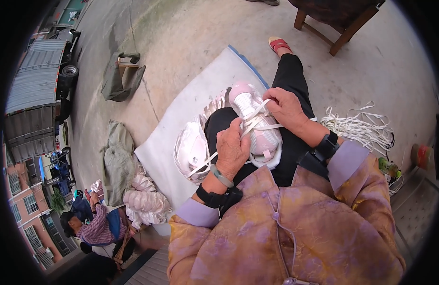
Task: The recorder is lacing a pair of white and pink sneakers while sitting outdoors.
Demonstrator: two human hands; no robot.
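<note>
A white and pink sneaker [245, 102] lies across my lap, its rounded pink end pointing away from me. White shoelace [257, 111] crosses over its upper. My left hand [232, 148], at the sneaker's left side, is closed on the lace with its fingers bent. On the other side my right hand [287, 108] pinches a strand of the same lace between thumb and fingers. Lace ends trail out to both sides. Beside my left knee sit more white and pink shoe pieces [191, 148], nested together in a row.
A white sheet [174, 114] covers the ground ahead. Loose white laces [359, 126] are heaped at my right. Pink-white shoe bundles [146, 202] and green cloth [117, 152] lie at left, near another seated person [103, 223]. A wooden-legged chair [340, 21] stands far right.
</note>
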